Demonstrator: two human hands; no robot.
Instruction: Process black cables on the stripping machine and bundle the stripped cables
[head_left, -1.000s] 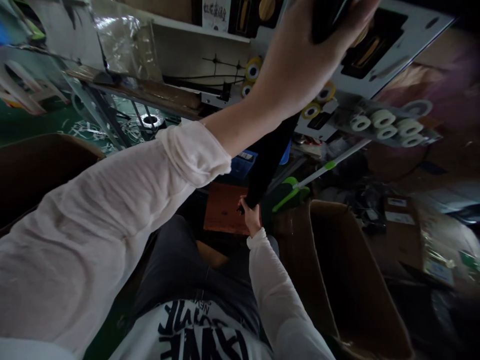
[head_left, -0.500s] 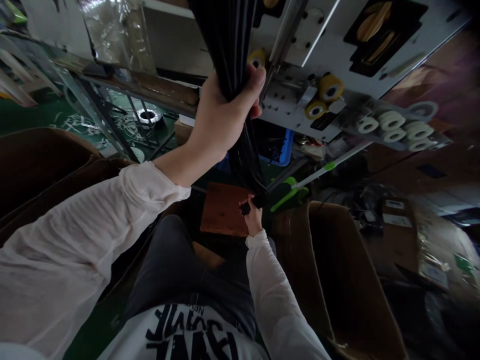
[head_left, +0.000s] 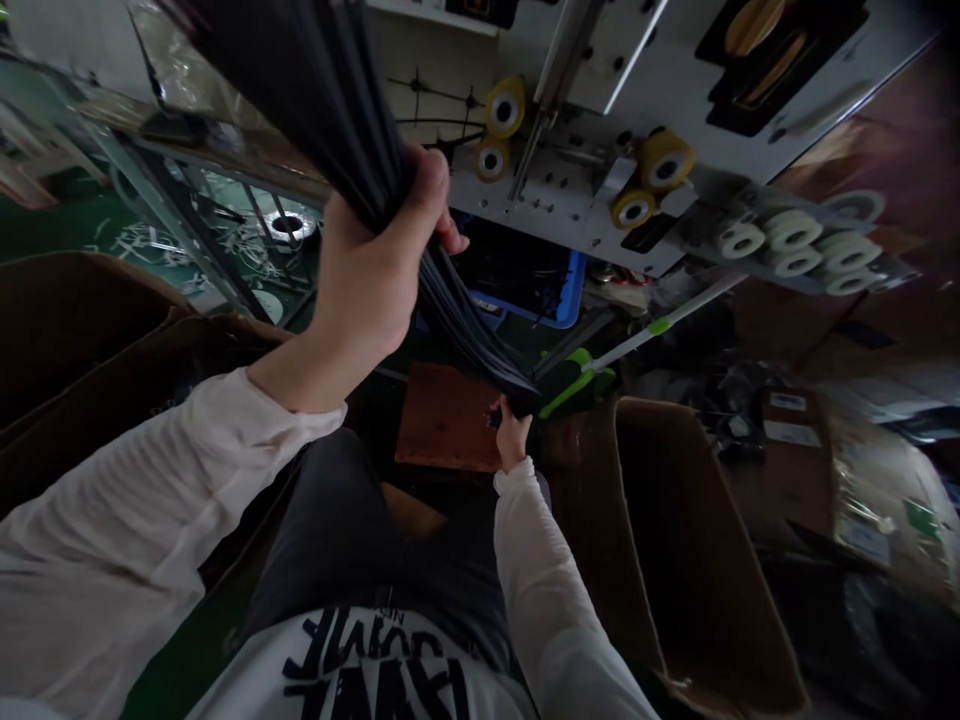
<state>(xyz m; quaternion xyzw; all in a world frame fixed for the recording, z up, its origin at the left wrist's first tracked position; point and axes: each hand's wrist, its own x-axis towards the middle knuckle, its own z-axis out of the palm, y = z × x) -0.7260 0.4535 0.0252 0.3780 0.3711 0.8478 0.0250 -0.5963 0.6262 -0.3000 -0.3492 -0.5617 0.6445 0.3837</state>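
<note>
A thick bundle of black cables (head_left: 469,315) runs slantwise from the upper left down to the middle of the view. My left hand (head_left: 375,270) is wrapped round its upper part, the thumb lying along the strands. Lower down, my right hand (head_left: 513,432) grips the bundle's bottom end, fingers curled; the very tip is partly hidden. Beneath and behind the bundle lies a reddish-brown board (head_left: 442,420). The bundle's top end passes out of view.
A machine panel (head_left: 555,190) with yellow rollers (head_left: 504,107) stands ahead, above a blue crate (head_left: 574,290). Open cardboard boxes flank me, one at the right (head_left: 637,540) and one at the left (head_left: 90,300). A green-and-white pole (head_left: 660,325) leans beyond the right box.
My left hand has moved left and slightly down with the bundle, which now slants more. More rollers and the blue crate have come into sight. My right hand has barely shifted.
</note>
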